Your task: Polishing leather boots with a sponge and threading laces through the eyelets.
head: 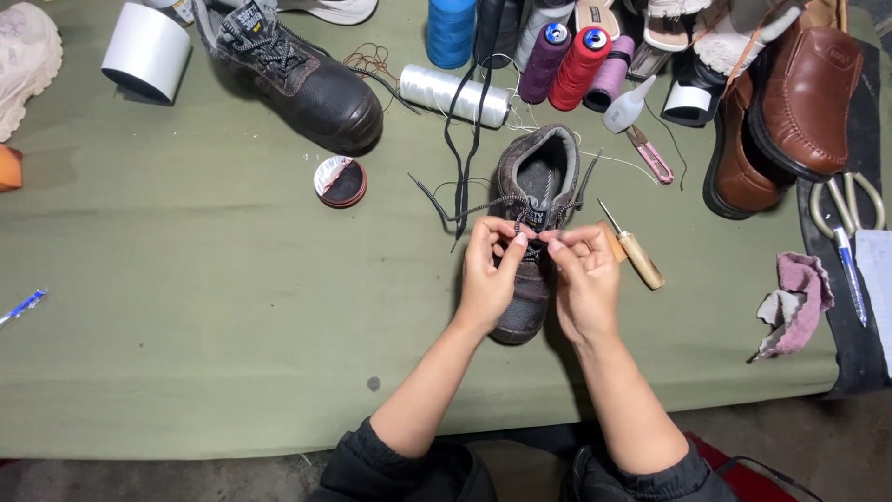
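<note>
A worn dark brown lace-up shoe (537, 172) lies on the green table cover (204, 307), toe toward me. My left hand (488, 274) and my right hand (583, 279) rest over its front, fingertips pinching the black speckled lace (446, 206) at the eyelets. The lace's loose ends trail out to the left of the shoe and up the table. Both hands hide the toe part of the shoe.
A matching black boot (307, 79) lies at the upper left near a white tape roll (146, 51) and a round polish tin (341, 180). Thread spools (576, 65), a wooden-handled awl (635, 251), pink snips (650, 153), brown loafers (790, 102), scissors (846, 209), a pink rag (794, 302).
</note>
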